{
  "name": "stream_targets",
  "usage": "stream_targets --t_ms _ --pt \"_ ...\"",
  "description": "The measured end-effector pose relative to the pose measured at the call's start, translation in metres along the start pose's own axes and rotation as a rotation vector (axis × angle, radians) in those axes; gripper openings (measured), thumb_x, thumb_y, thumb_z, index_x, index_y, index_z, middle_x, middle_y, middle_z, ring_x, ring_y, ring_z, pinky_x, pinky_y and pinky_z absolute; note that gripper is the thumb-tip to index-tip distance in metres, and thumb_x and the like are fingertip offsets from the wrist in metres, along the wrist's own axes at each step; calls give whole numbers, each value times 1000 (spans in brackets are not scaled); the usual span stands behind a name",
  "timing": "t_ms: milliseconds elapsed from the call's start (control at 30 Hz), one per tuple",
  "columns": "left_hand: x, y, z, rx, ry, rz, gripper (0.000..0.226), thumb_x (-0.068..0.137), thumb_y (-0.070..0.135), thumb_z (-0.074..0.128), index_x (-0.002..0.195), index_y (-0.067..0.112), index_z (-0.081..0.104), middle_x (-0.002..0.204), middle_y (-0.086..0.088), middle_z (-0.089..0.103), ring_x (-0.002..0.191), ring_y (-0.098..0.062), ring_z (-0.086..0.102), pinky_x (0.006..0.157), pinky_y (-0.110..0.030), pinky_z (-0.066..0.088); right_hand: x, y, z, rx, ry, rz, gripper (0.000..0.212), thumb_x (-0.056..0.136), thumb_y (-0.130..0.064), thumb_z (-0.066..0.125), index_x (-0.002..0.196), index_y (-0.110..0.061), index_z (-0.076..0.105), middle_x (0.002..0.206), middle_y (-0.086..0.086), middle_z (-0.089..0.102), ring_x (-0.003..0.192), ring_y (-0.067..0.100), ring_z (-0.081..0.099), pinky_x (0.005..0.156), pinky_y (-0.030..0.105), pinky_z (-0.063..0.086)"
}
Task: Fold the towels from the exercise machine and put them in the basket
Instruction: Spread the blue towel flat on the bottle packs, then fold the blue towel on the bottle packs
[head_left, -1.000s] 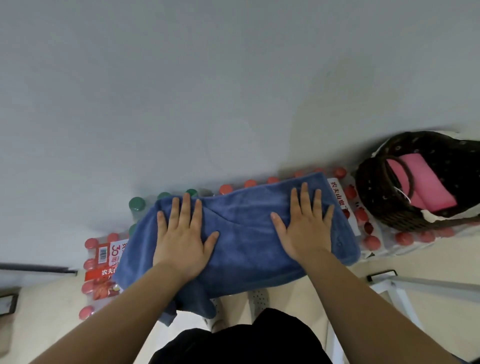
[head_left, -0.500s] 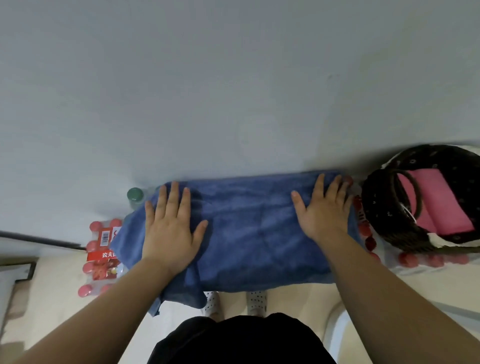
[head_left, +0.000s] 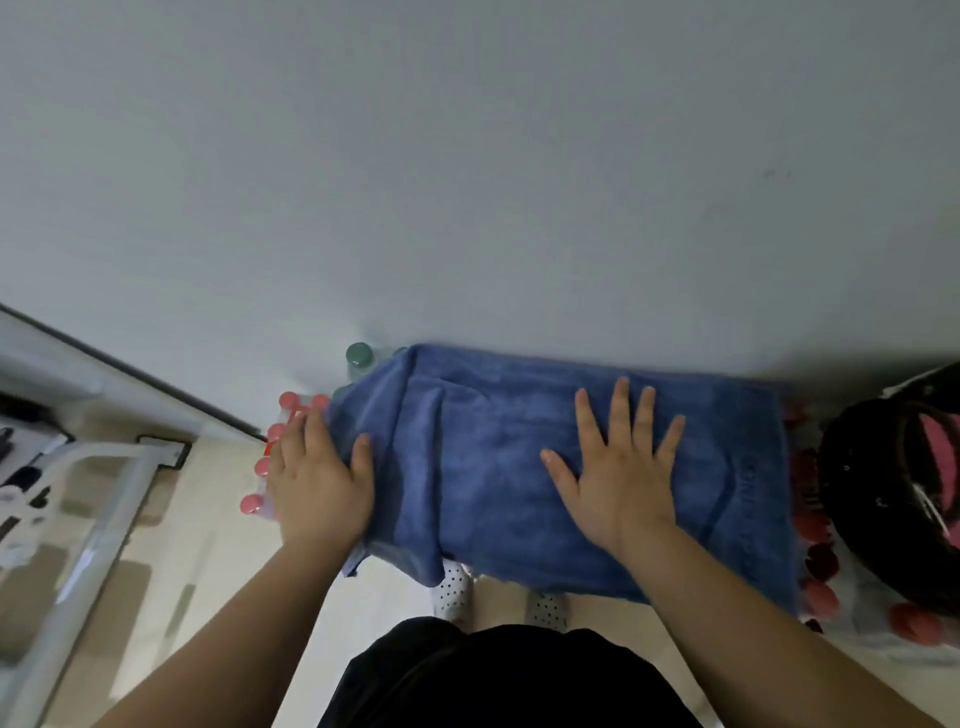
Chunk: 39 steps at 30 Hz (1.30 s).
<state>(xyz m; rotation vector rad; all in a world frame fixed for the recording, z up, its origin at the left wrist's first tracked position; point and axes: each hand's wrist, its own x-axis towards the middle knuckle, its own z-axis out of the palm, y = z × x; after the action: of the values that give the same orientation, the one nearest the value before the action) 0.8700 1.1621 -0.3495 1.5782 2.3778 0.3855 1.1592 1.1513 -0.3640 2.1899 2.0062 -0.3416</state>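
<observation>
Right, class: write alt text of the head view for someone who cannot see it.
A person's right hand presses flat on a blue towel spread over red-capped bottles by a wall, while the left hand lies at its left edge. A dark basket holding something pink stands at the right.

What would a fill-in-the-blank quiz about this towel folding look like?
1. The towel under both hands is ____ in colour.
2. The right hand lies ____ on the towel, fingers spread.
3. The cloth in the basket is ____.
4. The left hand is at the towel's ____ edge.

Missing words: blue; flat; pink; left.
</observation>
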Motion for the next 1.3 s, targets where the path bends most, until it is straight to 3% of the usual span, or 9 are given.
stream_targets --t_ms 133,200,333,800,900,967,1067,1200,1300 --pt "10 -16 -4 -31 -68 -152 49 83 57 54 106 15 64 106 -16 62 98 -39 56 90 -49 48 0 -38 -9 24 48 -246 85 90 -74 10 159 -25 4 166 15 -12 150 41 -17 112 68 -16" --pt "12 -14 -10 -116 -67 -144 29 81 47 57 92 21 65 92 -7 63 84 -33 59 77 -43 52 3 -61 -10 29 30 -347 83 91 -74 10 158 -29 -3 165 10 -20 149 37 -24 112 67 -20" --pt "26 -11 -19 -172 -41 -162 15 86 16 57 93 17 70 89 -4 65 83 -30 60 71 -32 42 10 -83 -4 -22 -42 -421 78 91 -74 8 156 -35 -12 164 3 -25 147 33 -30 113 67 -17" --pt "132 -34 -55 -545 -183 -60 29 85 4 57 107 22 62 94 3 65 87 -23 64 74 -35 54 10 -81 -2 -34 -65 -356 78 85 -76 -8 154 -41 -16 163 -9 -26 147 19 -32 120 55 -13" --pt "125 -33 -58 -770 -318 -45 36 81 0 63 106 26 62 102 5 68 91 -21 67 73 -32 56 12 -90 -6 155 -1 -283 90 83 -80 -9 158 -34 9 167 -7 3 152 14 -13 123 46 -9" --pt "114 -36 -59 -751 -375 101 34 81 3 65 101 31 61 102 9 69 86 -17 68 73 -32 56 11 -110 -17 327 104 -210 90 88 -80 4 154 -26 33 161 2 30 152 22 17 124 47 11" --pt "101 -38 -55 -783 -455 278 32 83 -1 63 90 28 53 94 -2 69 78 -20 64 71 -36 53 7 -159 -39 617 226 -234 56 99 -55 38 141 -22 54 127 1 58 118 19 53 107 37 41" --pt "89 -36 -49 -802 -488 441 38 84 -2 63 74 27 39 72 7 60 64 -11 52 63 -27 44 2 -217 -60 914 21 -205 43 101 -32 54 144 -36 48 115 -6 55 107 5 53 99 12 37" --pt "87 -35 -45 -775 -459 469 37 84 2 63 72 26 37 62 12 47 59 -5 40 60 -26 40 6 -232 -58 875 47 -98 40 101 -35 52 141 -32 54 122 -1 58 115 9 54 108 25 39"
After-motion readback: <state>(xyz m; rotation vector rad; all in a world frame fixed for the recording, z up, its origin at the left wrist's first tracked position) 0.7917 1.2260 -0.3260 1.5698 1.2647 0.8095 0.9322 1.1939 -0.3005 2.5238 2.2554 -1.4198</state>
